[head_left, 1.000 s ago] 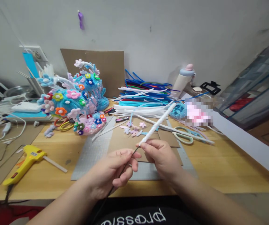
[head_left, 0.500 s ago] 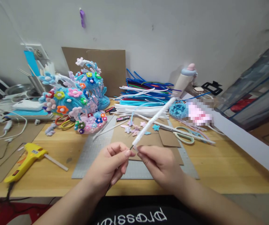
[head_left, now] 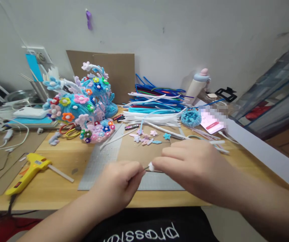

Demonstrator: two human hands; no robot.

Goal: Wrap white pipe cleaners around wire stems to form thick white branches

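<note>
My left hand [head_left: 117, 188] is closed in a pinch on the bare end of a thin dark wire near the front of the wooden table [head_left: 58, 188]. My right hand [head_left: 192, 166] is closed over the white pipe-cleaner-wrapped stick [head_left: 151, 166]. Only the stick's white tip shows between the two hands; the rest is hidden under my right hand. Both hands hover over a grey cutting mat [head_left: 96, 168] and a sheet of brown cardboard [head_left: 136, 151].
A colourful pipe-cleaner flower sculpture [head_left: 81, 104] stands at the back left. A heap of blue and white pipe cleaners [head_left: 154, 104] lies behind. A yellow glue gun [head_left: 26, 171] rests at the left. Scissors, small flowers [head_left: 146, 137], a blue ring [head_left: 191, 117] and a bottle [head_left: 197, 85] sit nearby.
My right hand turned over and lowered the white stick from upright-tilted to lying nearly flat under the hand. Both hands dropped slightly toward the table.
</note>
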